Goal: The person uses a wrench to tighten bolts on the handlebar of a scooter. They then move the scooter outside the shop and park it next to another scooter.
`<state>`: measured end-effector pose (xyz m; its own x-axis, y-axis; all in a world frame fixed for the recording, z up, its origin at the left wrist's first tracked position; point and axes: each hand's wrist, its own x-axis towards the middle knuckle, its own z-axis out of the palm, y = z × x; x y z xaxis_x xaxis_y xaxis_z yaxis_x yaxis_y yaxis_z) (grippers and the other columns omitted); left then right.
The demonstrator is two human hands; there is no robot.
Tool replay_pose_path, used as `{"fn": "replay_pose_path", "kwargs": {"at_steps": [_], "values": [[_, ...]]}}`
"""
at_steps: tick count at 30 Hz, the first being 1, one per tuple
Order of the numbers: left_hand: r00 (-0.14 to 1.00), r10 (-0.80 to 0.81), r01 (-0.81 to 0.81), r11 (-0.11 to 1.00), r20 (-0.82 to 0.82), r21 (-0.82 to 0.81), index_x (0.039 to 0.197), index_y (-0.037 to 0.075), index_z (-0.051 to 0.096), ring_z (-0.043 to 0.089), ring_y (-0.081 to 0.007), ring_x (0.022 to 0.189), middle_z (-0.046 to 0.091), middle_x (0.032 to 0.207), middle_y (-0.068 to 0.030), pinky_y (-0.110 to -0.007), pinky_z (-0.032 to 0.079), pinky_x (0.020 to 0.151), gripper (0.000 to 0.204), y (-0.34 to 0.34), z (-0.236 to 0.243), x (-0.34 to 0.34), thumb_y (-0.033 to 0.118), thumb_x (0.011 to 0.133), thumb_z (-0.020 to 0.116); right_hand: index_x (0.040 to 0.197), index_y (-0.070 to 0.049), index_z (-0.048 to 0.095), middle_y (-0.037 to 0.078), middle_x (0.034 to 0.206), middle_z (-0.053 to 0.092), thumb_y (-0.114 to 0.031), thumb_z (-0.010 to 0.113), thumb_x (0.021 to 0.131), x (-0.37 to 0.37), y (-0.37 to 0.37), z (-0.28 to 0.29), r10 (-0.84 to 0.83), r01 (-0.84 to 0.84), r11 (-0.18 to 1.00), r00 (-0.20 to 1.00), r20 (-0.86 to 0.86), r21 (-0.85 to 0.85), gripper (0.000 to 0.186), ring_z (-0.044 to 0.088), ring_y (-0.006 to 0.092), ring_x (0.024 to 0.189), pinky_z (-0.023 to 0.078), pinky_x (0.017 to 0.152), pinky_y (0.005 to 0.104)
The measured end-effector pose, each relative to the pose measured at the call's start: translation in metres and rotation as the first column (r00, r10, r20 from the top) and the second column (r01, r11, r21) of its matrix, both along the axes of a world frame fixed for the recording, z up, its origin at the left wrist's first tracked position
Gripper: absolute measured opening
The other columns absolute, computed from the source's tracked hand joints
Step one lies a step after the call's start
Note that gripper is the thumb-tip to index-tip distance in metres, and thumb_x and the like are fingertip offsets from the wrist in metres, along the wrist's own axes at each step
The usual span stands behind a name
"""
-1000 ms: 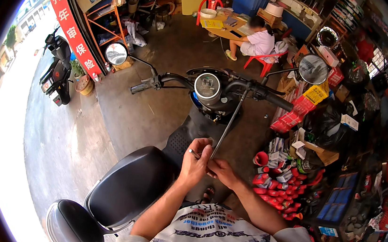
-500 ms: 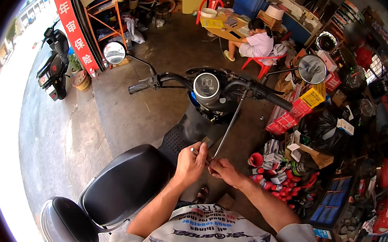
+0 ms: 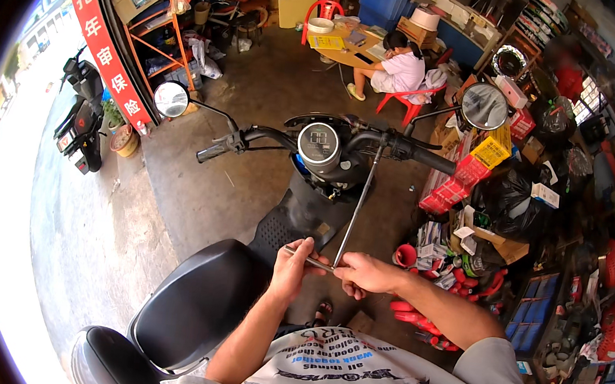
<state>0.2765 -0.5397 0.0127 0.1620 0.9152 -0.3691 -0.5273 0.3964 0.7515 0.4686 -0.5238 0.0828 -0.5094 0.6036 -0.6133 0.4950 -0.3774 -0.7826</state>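
A long T-handle wrench (image 3: 355,216) slants up from my hands toward the right side of the scooter's handlebar (image 3: 431,156), where its far end meets the area by the mirror stem. My left hand (image 3: 289,271) is closed on the short cross bar, thumb on top, and the bar's tip sticks out past it. Close by, my right hand (image 3: 368,273) grips the corner where shaft and cross bar meet, its fingers curled. Beyond my hands are the scooter's round display (image 3: 319,147) and dark footboard (image 3: 298,213). The black seat (image 3: 198,300) lies to my left.
Mirrors (image 3: 172,100) stick out on both sides. Boxes (image 3: 491,151), black bags (image 3: 519,210) and red bottles crowd the right. A person (image 3: 402,63) sits at a round table (image 3: 348,52) ahead. Another scooter (image 3: 83,120) stands outside at left, past an orange shelf (image 3: 162,19).
Both hands have shifted slightly lower, and more of the cross bar shows between them. My right hand has turned, its back now more visible. The whole view has moved a little.
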Motion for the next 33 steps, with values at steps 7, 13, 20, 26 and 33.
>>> {"fn": "replay_pose_path", "kwargs": {"at_steps": [7, 13, 20, 26, 33], "values": [[0.223, 0.681, 0.554, 0.5, -0.697, 0.666, 0.084, 0.005, 0.061, 0.063, -0.0308, 0.082, 0.065, 0.091, -0.012, -0.038, 0.048, 0.078, 0.013, 0.005, 0.076, -0.015, 0.012, 0.078, 0.07, 0.093, 0.0, 0.059, 0.005, 0.066, 0.063, -0.017, 0.056, 0.096, 0.011, -0.012, -0.022, -0.064, 0.07, 0.979, 0.997, -0.035, 0.19, 0.018, 0.056, 0.0104, 0.051, 0.044, 0.047, 0.0268], [0.04, 0.435, 0.837, 0.478, -0.9, 0.268, 0.064, 0.009, 0.059, 0.063, -0.0293, 0.063, 0.061, 0.059, -0.0082, -0.04, 0.049, 0.06, 0.027, 0.01, 0.053, 0.002, 0.024, 0.087, 0.06, 0.089, 0.002, 0.059, 0.01, 0.071, 0.066, -0.015, 0.06, 0.093, 0.015, -0.027, -0.007, -0.101, 0.065, 0.878, 0.994, 0.051, 0.474, 0.018, 0.061, 0.016, 0.06, 0.047, 0.057, 0.0327], [0.238, 0.507, 0.738, 0.46, -0.828, 0.494, 0.055, 0.01, 0.054, 0.059, -0.0309, 0.054, 0.057, 0.055, -0.0093, -0.042, 0.046, 0.052, 0.032, 0.011, 0.051, 0.011, 0.019, 0.085, 0.062, 0.092, 0.001, 0.056, 0.014, 0.077, 0.066, -0.008, 0.064, 0.089, 0.038, -0.065, -0.019, -0.356, 0.313, 0.686, 0.932, -0.072, 0.657, 0.012, 0.067, 0.0253, 0.071, 0.05, 0.063, 0.0352], [0.389, 0.376, 0.554, 0.634, -0.841, 0.54, 0.057, 0.006, 0.057, 0.059, -0.0329, 0.055, 0.057, 0.056, -0.0125, -0.043, 0.044, 0.053, 0.036, 0.007, 0.023, 0.018, 0.022, 0.089, 0.058, 0.087, 0.001, 0.056, 0.009, 0.072, 0.064, 0.0, 0.068, 0.085, 0.03, -0.065, 0.008, -0.35, 0.246, 0.572, 0.936, -0.038, 0.782, 0.012, 0.063, 0.0147, 0.063, 0.047, 0.055, 0.0289], [0.873, -0.016, 0.237, 0.887, -0.487, 0.395, 0.057, 0.003, 0.049, 0.042, -0.0161, 0.044, 0.044, 0.048, -0.0057, -0.037, 0.034, 0.047, 0.048, 0.001, -0.066, 0.039, 0.027, 0.098, 0.049, 0.085, -0.004, 0.055, 0.011, 0.067, 0.063, -0.004, 0.071, 0.082, -0.003, -0.043, 0.033, -0.175, -0.002, 0.312, 0.983, 0.06, 0.95, 0.016, 0.065, 0.0278, 0.057, 0.048, 0.05, 0.0356]]}}
